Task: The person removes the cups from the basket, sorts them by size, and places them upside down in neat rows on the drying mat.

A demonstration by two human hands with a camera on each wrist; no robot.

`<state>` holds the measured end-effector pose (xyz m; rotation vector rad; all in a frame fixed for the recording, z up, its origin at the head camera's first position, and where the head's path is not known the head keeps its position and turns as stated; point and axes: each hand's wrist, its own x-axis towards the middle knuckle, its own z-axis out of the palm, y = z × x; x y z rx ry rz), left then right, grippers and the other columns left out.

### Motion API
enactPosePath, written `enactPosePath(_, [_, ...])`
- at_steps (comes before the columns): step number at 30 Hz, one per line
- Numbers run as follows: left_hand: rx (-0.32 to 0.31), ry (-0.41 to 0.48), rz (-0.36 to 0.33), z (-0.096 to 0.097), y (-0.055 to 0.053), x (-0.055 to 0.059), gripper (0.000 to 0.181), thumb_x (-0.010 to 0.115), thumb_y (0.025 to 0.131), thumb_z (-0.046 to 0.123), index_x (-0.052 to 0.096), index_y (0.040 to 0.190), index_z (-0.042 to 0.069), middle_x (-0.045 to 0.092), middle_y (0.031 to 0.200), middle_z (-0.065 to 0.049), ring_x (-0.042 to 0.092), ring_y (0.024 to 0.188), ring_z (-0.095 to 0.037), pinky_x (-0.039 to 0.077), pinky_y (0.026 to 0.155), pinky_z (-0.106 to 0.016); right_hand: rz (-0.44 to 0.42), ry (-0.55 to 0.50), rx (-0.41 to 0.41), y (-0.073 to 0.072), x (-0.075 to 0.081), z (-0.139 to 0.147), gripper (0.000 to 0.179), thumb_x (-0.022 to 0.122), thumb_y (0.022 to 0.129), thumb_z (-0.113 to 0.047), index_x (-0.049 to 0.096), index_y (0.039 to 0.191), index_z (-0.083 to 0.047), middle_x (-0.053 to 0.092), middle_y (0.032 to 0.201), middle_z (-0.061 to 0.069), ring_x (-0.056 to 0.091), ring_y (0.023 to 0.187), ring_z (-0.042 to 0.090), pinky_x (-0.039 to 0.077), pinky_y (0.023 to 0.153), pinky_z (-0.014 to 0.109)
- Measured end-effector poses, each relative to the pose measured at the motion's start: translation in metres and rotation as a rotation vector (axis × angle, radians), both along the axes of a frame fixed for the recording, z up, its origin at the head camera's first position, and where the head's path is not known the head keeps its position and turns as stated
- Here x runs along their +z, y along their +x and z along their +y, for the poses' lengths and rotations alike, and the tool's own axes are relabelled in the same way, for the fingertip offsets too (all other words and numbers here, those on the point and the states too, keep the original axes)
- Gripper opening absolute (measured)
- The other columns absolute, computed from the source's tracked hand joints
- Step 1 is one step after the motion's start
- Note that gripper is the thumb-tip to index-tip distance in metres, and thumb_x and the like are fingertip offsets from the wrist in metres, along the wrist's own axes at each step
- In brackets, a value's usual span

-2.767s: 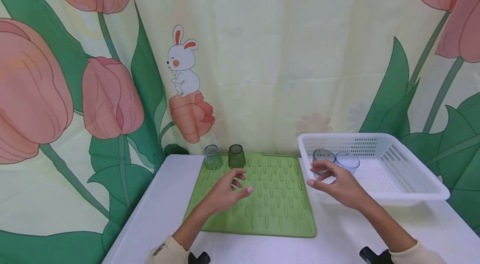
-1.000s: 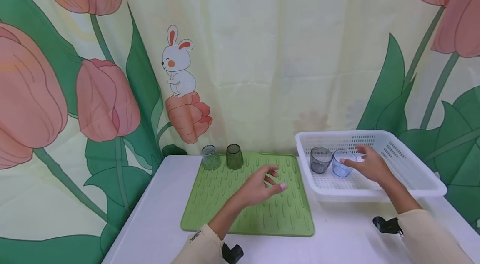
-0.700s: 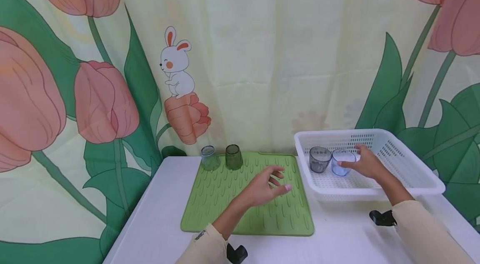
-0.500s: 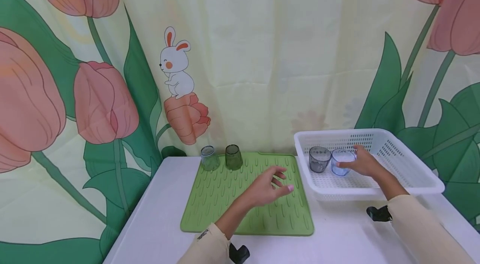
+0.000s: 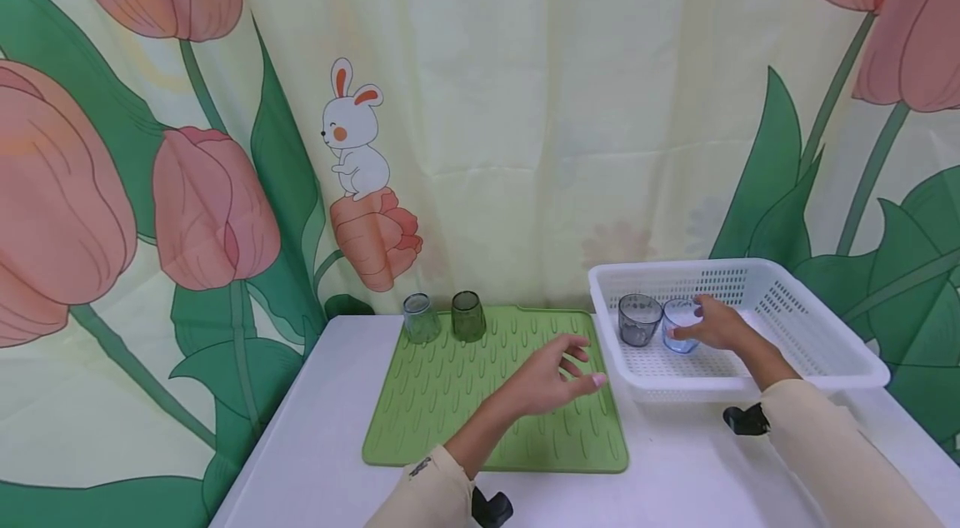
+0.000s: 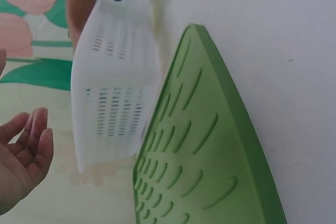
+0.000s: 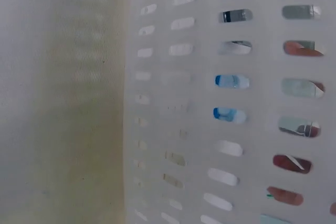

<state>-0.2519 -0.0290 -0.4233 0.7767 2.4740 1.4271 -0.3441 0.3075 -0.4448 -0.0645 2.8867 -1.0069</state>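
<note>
Right grip (image 5: 717,324): you have your thumb and fingers curled round the blue glass (image 5: 677,320), thumb on its near side, forefinger at the far part of its rim; your other fingers are partly hidden
Blue glass: between the thumb and fingers of your right grip, upright inside the white basket (image 5: 675,384); whether its base rests on the basket floor, you cannot tell
Grey glass (image 5: 640,321): also upright in the basket, just left of your right grip, on the far side of the blue glass from your palm; whether the two glasses touch, you cannot tell
White basket: around and below your right grip; in the right wrist view its slotted wall fills much of the picture, bits of blue showing through the slots
Left grip (image 5: 547,378): your fingers are loosely bent and apart from the thumb; it hangs above the green mat (image 5: 450,403), left of the basket
Green mat: below your left grip, ridged, lying on the white surface (image 5: 660,470)
Clear glass (image 5: 421,320) and dark green glass (image 5: 468,318): beyond and left of your left grip, well apart from it; both stand narrow end up by the mat's far edge, the dark green one nearer to you
Curtain (image 5: 525,95): beyond both grips, printed with tulips and a rabbit
</note>
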Motion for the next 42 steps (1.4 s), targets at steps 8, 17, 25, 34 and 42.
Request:
enactPosePath(8, [-0.005,0.0,-0.011,0.002,0.002,0.002,0.059,0.073,0.091,0.04,0.052,0.14,0.014,0.062,0.12,0.003,0.06,0.1,-0.003,0.052,0.085,-0.021,0.038,0.007,0.012,0.007,0.003,-0.001,0.094,0.085,0.079,-0.025,0.03,0.147,0.01,0.036,0.142,0.041,0.04,0.127,0.061,0.043,0.096,0.072])
enactPosePath(17, [-0.003,-0.005,-0.008,0.002,0.003,0.003,0.058,0.073,0.091,0.039,0.052,0.14,0.015,0.062,0.121,0.003,0.06,0.1,-0.003,0.052,0.086,-0.022,0.096,0.027,0.023,0.02,0.011,0.001,0.094,0.084,0.08,-0.034,0.033,0.148,0.008,0.042,0.139,0.039,0.045,0.122,0.059,0.044,0.092,0.073])
enactPosePath(25, [-0.008,-0.006,0.015,0.003,0.002,0.004,0.058,0.072,0.092,0.039,0.051,0.14,0.013,0.063,0.125,-0.005,0.06,0.102,-0.003,0.052,0.088,-0.024,0.092,0.031,0.017,0.031,0.03,-0.003,0.102,0.081,0.082,-0.042,0.028,0.15,0.011,0.04,0.141,0.041,0.042,0.125,0.062,0.041,0.093,0.076])
enactPosePath(34, [-0.005,0.008,0.026,0.003,0.003,0.007,0.057,0.071,0.093,0.039,0.051,0.141,0.014,0.063,0.124,0.0,0.06,0.104,-0.006,0.05,0.089,-0.022,0.145,0.077,0.047,0.047,0.052,-0.012,0.107,0.076,0.083,-0.054,0.027,0.15,0.013,0.043,0.143,0.04,0.046,0.125,0.059,0.047,0.092,0.07])
enactPosePath(42, [-0.011,0.038,0.038,0.002,0.003,0.009,0.055,0.07,0.094,0.038,0.052,0.139,0.012,0.063,0.128,-0.009,0.063,0.111,-0.023,0.052,0.093,-0.03,0.23,0.037,0.096,0.068,0.069,-0.031,0.098,0.08,0.082,-0.049,0.037,0.148,0.009,0.056,0.131,0.034,0.057,0.113,0.049,0.057,0.082,0.058])
